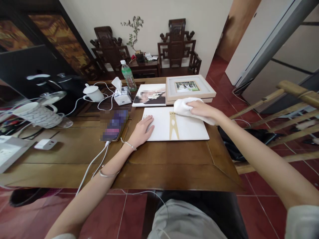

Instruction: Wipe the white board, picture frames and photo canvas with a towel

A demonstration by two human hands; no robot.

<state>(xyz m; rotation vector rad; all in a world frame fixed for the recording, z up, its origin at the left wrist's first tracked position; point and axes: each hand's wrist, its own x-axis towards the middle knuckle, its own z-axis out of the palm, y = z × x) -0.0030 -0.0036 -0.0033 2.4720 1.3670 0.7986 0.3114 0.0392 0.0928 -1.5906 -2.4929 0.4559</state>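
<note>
1. Phone (117, 124) lying on the bench (83, 151), white cable (92, 163) plugged into it
2. Tissue box (123, 98), one tissue poking up, green-labelled bottle (129, 79) right behind it
3. Lidded white cup (94, 94) left of those, patterned mug (40, 115) further left
4. Two carved dark wood chairs (175, 44) by the wall (152, 20), potted plant (140, 57) between them

I see a short-sleeved, pale-grey cloth top (188, 220) below the near edge of the wooden desk (174, 169); a slim silvery chain bracelet (131, 145) and smooth silvery bangle (109, 175) circle the left arm (84, 202).
</note>
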